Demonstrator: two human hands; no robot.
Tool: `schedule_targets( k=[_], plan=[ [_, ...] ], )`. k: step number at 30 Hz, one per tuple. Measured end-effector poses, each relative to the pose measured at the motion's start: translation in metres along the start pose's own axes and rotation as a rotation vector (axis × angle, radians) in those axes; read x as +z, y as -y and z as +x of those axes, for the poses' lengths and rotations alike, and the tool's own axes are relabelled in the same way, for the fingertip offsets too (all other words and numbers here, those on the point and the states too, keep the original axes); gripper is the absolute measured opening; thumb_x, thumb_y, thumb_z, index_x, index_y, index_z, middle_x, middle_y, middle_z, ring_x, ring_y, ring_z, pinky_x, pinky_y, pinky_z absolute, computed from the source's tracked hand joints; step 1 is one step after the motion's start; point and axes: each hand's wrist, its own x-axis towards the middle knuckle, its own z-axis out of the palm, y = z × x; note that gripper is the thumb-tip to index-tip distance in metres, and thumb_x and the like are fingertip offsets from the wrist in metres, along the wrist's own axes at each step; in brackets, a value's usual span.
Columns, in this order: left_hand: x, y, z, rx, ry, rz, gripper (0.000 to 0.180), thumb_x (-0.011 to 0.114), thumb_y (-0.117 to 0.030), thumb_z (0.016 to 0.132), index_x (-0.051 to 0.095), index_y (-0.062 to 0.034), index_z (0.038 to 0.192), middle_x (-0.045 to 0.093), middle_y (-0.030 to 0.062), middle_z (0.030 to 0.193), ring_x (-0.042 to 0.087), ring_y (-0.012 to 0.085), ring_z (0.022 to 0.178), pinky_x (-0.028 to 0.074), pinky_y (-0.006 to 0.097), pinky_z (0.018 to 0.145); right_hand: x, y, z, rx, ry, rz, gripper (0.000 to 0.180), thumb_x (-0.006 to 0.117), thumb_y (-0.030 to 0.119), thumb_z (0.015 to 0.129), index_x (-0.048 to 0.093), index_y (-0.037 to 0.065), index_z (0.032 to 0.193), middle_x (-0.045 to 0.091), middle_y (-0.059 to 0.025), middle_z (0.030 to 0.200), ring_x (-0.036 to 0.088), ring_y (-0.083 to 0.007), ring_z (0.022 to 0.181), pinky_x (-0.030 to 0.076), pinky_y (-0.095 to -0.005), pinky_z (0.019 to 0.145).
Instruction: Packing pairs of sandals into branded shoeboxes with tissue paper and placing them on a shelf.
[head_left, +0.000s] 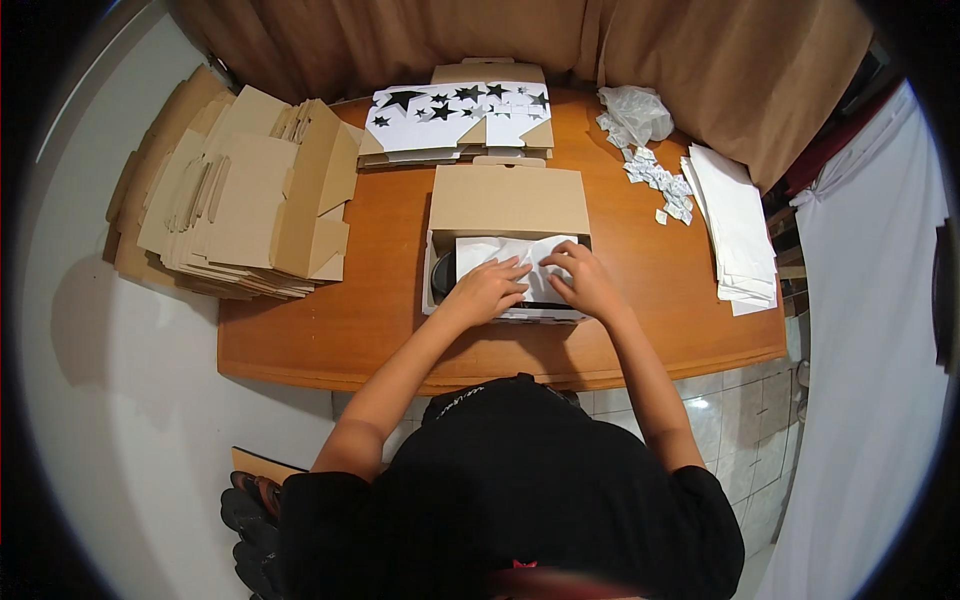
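An open cardboard box sits near the front middle of the table, its brown lid folded up at the far side. Inside it a sheet of white paper covers most of a black item, whose rounded end shows at the left; the paper hides its kind. My left hand lies on the sheet with fingers stretched toward the right. My right hand rests at the sheet's right part, fingers bent and apart. Neither hand visibly grips anything.
Flattened cardboard boxes are stacked at the left. Star-printed boxes lie at the back. To the right are small white packets, a clear plastic bag and white paper sheets. Black footwear sits at the lower left.
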Motion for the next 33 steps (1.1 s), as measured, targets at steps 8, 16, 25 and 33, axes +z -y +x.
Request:
schedule_targets(
  k=[8,16,25,33],
  plan=[
    [0.005,0.011,-0.016,0.038,0.1,-0.02,0.032,0.058,-0.028,0.084,0.063,-0.0099,0.109,0.05,0.0067,0.129,0.033,0.0264,0.13,0.026,0.049,0.105,0.036,0.005,0.009,0.109,0.143,-0.085,0.045,0.072,0.015,0.067,0.056,0.015,0.108,0.056,-0.0096,0.091,0.058,-0.0299,0.087,0.049,-0.039,0.071],
    [-0.023,0.013,-0.031,-0.13,-0.19,0.037,0.023,0.067,-0.025,0.076,0.064,-0.0063,0.089,0.06,0.0077,0.1,0.056,0.0254,0.095,0.043,0.038,0.08,0.036,0.003,0.017,0.143,0.207,-0.131,0.052,0.076,0.021,0.064,0.054,0.021,0.111,0.057,-0.0095,0.091,0.059,-0.0291,0.088,0.049,-0.0409,0.071],
    [-0.039,0.0,-0.024,-0.902,-0.196,-0.345,0.076,0.081,-0.022,0.057,0.041,0.0026,0.117,0.059,0.0264,0.103,0.058,0.0379,0.095,0.047,0.04,0.083,0.029,0.001,0.033,0.115,0.32,-0.176,0.048,0.075,0.04,0.063,0.061,0.023,0.106,0.057,-0.0111,0.094,0.057,-0.0292,0.094,0.046,-0.0425,0.074],
    [-0.038,0.016,-0.026,-0.949,-0.185,-0.298,0.075,0.08,-0.012,0.056,0.038,0.0013,0.116,0.059,0.027,0.098,0.058,0.0379,0.096,0.049,0.042,0.079,0.034,0.002,0.045,-0.02,0.24,-0.242,0.038,0.071,0.041,0.069,0.065,0.022,0.1,0.046,-0.011,0.121,0.04,-0.0308,0.118,0.033,-0.0524,0.093]
  ],
)
